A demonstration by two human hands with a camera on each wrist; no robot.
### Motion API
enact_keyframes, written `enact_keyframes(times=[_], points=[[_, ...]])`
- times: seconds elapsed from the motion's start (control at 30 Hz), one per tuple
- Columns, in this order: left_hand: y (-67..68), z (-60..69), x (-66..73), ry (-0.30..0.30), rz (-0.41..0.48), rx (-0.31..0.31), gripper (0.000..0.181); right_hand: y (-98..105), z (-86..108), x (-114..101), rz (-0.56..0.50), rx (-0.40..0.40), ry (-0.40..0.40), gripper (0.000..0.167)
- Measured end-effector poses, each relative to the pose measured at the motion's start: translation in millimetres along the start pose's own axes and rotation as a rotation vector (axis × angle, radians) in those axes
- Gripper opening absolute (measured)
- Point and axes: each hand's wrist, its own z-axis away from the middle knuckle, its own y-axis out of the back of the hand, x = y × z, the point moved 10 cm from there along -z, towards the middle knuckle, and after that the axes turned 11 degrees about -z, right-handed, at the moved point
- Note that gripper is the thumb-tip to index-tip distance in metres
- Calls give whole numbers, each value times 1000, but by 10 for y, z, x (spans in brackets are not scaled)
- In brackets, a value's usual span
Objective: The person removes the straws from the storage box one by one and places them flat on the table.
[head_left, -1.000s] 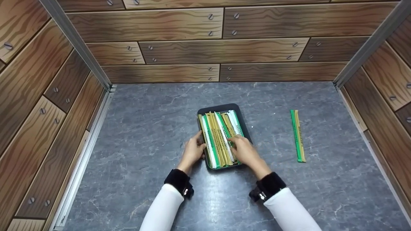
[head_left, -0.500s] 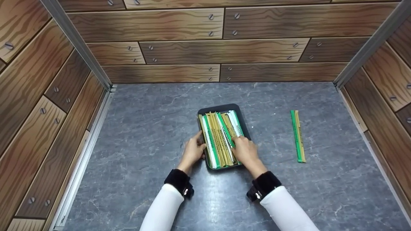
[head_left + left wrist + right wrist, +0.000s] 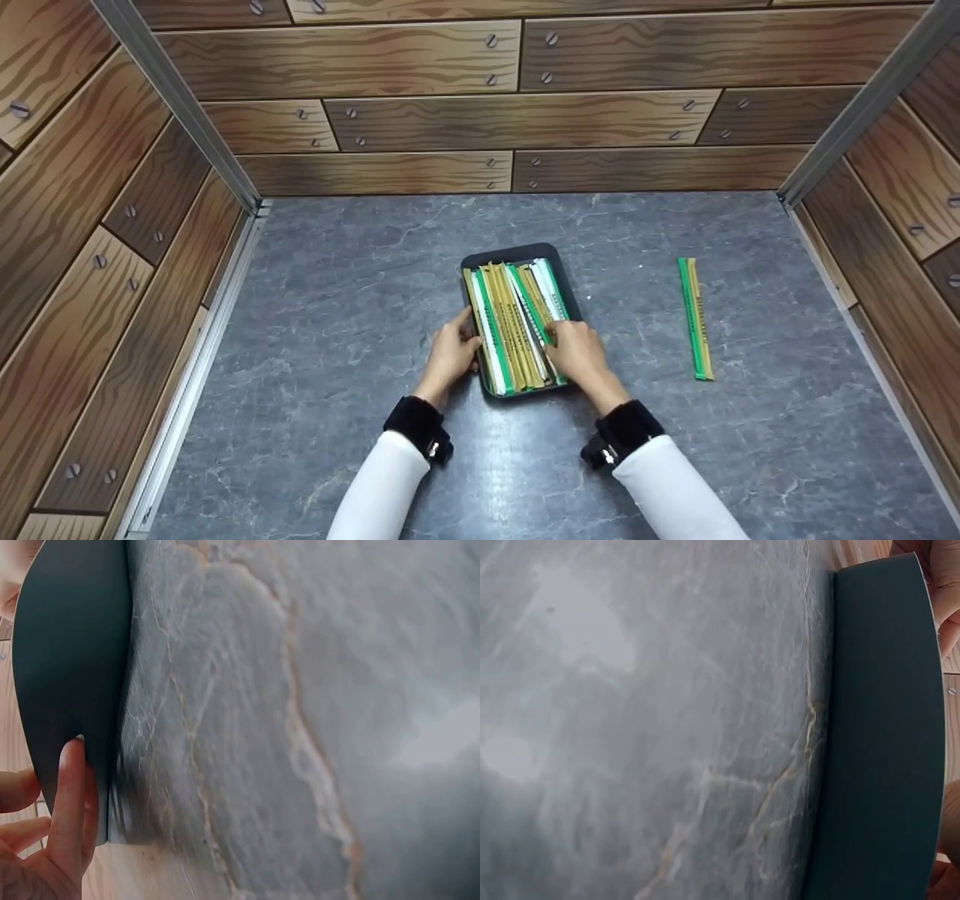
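Note:
A black tray (image 3: 510, 253) full of thin green, white and tan paper packets (image 3: 517, 322) stands on the grey surface. At its left side, my left hand (image 3: 450, 351) grips the wall, thumb at the rim. The left wrist view shows the extended fingers of the left hand (image 3: 60, 825) against the outside of the tray (image 3: 75, 652). My right hand (image 3: 579, 352) has bent fingers down on the packets at the tray's right side; whether they pinch one is hidden. In the right wrist view, the tray wall (image 3: 885, 727) covers most of the right hand (image 3: 951, 829).
To the right of the tray, a green packet (image 3: 692, 319) and a tan packet (image 3: 703, 319) lie side by side on the grey surface (image 3: 360, 262). Wood-patterned walls (image 3: 420, 120) enclose the left, back and right.
My right hand has shifted slightly to the right over the packets, and the packets by its fingers have moved a little. My left hand and the tray stay where they were.

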Motion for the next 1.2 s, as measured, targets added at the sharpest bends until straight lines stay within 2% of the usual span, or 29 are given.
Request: enact_keyframes(times=[0.17,0.33,0.47,0.6,0.7,0.77,0.87,0.97,1.2], points=[[5,6,-3,2,-6,4,64,-10,10,9,-39,-3,2,32],[-2,3,-8,9,4,-4,64,61,49,-10,-96,40,6,31],[-6,1,-8,12,1,-7,63,200,118,-62,-154,88,22,34],[-9,-1,-23,24,10,-8,63,362,198,-92,-224,98,24,37],[-11,-1,-37,35,25,-9,63,492,255,-70,-268,94,22,38],[-12,-3,-37,34,26,-9,63,613,295,-33,-273,121,36,36],[-6,-2,-36,33,20,-8,64,820,354,85,-248,188,43,32],[-4,-2,-36,33,19,-10,64,1021,403,271,-190,250,15,29],[-15,-1,-33,34,24,-18,64,1416,528,858,-46,335,-149,31]])
